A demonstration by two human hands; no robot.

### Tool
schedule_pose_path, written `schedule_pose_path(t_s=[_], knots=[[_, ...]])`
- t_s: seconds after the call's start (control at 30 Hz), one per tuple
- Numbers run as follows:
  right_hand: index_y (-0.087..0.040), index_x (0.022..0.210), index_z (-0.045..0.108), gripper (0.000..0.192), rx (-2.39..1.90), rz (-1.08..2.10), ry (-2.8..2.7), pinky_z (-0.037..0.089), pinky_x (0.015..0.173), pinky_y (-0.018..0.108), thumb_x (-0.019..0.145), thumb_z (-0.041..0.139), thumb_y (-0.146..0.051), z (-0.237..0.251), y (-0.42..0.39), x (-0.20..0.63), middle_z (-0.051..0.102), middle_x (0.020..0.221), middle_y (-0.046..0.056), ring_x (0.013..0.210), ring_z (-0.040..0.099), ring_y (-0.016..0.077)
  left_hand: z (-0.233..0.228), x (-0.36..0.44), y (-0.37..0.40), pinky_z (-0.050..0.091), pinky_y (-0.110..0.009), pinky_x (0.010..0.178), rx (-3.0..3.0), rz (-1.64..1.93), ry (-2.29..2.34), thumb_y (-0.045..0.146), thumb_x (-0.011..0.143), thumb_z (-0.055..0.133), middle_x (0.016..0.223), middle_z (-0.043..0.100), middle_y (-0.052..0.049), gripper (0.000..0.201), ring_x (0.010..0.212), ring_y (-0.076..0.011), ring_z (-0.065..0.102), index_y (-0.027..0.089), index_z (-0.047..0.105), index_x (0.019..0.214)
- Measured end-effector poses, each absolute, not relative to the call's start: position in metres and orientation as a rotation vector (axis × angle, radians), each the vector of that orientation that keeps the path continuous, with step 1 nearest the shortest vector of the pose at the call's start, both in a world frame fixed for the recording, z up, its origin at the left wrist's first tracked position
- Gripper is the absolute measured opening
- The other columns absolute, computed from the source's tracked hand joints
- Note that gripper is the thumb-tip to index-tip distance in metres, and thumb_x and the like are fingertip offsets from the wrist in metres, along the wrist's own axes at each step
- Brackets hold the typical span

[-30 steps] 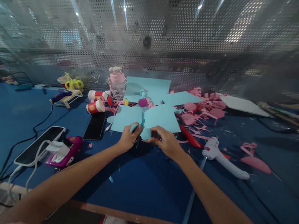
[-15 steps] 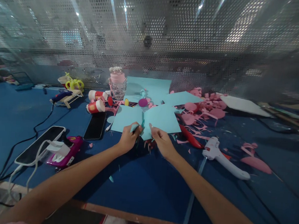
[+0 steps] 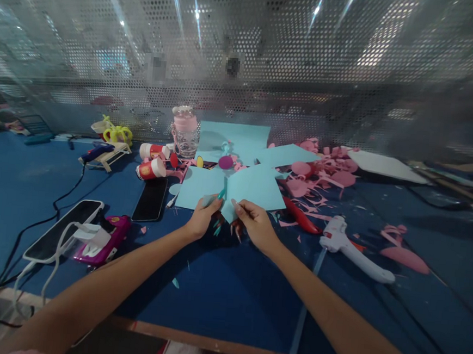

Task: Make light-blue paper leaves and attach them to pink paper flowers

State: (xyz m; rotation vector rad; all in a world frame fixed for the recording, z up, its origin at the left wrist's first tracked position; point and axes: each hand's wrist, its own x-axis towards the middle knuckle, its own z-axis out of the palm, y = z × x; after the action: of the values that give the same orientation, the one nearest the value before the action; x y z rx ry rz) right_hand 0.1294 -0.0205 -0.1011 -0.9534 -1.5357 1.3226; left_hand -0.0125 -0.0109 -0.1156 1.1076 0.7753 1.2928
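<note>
Head view showed both forearms reaching forward over the blue counter (image 3: 226, 301), converging at its middle. Left hand (image 3: 201, 221) and right hand (image 3: 253, 223) sat close together, a narrow gap between them, each pinching the near edge of the light blue paper (image 3: 252, 186). Left hand was closed on the paper's near corner, with a small teal tool (image 3: 221, 194), possibly scissors, showing just past its fingertips; whether that hand gripped the tool could not be confirmed. Right hand was closed narrowly, thumb and forefinger on the near edge. The paper lay directly ahead of both hands, extending away from the person, its longer run going left to right; neither hand was clearly nearer.

To the left lay a dark phone (image 3: 150, 198), lengthwise away from the person, well clear of the left hand. To the right lay a white glue gun (image 3: 351, 247), nozzle toward the hands, apart from them. Beyond the paper stood a pink bottle (image 3: 184, 130) and pink paper scraps (image 3: 322, 173).
</note>
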Motion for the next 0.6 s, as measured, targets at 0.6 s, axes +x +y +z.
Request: schedule_pose_path(t_s=[0.6], knots=[[-0.021,0.064,0.044,0.039,-0.966,1.225,-1.531,0.038,0.037,0.023,0.076,0.047,-0.058,-0.1037,-0.0206,0.1276,0.049,0.049,-0.005,0.037,0.047,0.0097,-0.1129,-0.0136,-0.0127,0.034,-0.02,0.034,1.113,1.347,0.816,0.053,0.065,0.061,0.042,0.038,0.008,0.04,0.034,-0.0049,0.037,0.015,0.047,0.062]])
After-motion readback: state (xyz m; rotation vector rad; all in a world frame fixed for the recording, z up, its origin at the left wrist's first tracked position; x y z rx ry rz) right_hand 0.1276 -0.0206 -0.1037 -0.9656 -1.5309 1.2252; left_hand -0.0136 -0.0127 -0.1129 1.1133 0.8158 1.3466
